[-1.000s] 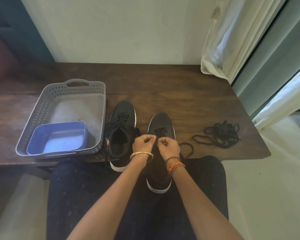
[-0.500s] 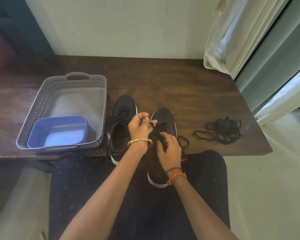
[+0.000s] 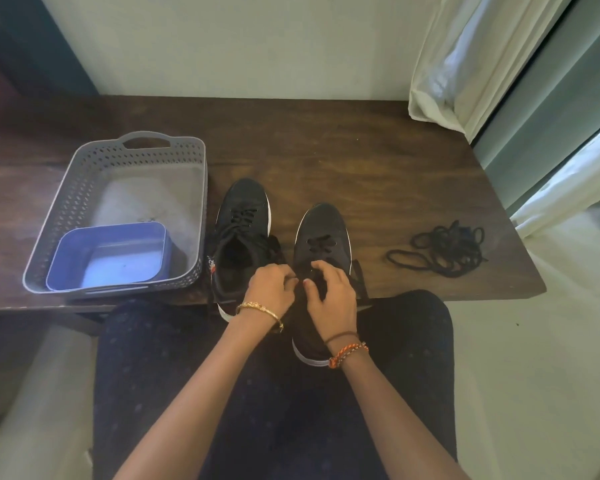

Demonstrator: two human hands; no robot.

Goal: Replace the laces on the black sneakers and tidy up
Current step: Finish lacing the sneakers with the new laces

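Two black sneakers with white soles stand side by side at the near edge of the wooden table. The left sneaker is laced and stands untouched. The right sneaker overhangs the edge onto my lap, laced through its front eyelets. My left hand pinches the black lace at the shoe's left side. My right hand curls its fingers round the lace over the tongue. The upper eyelets are hidden under both hands. A loose heap of black laces lies on the table to the right.
A grey perforated basket sits at the left of the table with a blue plastic tub in its near corner. A white curtain hangs over the table's far right corner. The wall runs behind.
My left hand has come down from its raised pull to the shoe's left side. My right hand has moved up over the tongue. The camera has tilted slightly.
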